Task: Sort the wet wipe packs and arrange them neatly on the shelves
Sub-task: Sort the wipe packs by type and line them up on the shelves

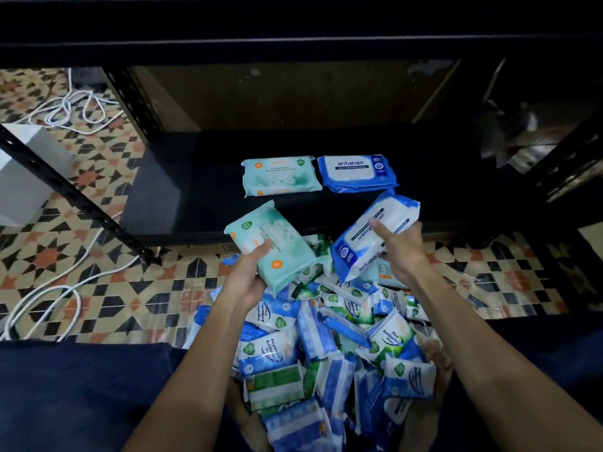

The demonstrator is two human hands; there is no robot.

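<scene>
- You're crouched over a patterned tile floor (107, 288) in front of a dark metal shelf rack (182, 190), with its low black shelf board straight ahead at twelve o'clock.
- Two packs already lie flat on that board, side by side and just apart: a pale teal pack (280, 176) on the left and a blue Antabax pack (357, 172) on the right.
- Your left hand (251, 275) grips a second teal pack (274, 243), thumb across its top face and fingers underneath, tilted toward eleven o'clock over the shelf's front edge.
- Your right hand (401, 246) clasps a second blue-and-white pack (372, 236), thumb pressed on its face and fingers curled round its edge, angled toward one o'clock.
- Below both hands, at six o'clock between your knees, a loose heap of packs (326, 353) sits on the floor: blue, white and green wrappers jumbled and overlapping, several labelled as antibacterial wipes.
- White cable (65, 109) coils over the tiles at ten o'clock, and more of it loops at eight o'clock.
- A white box (29, 171) stands at nine o'clock, beyond the rack's slanted brace.
</scene>
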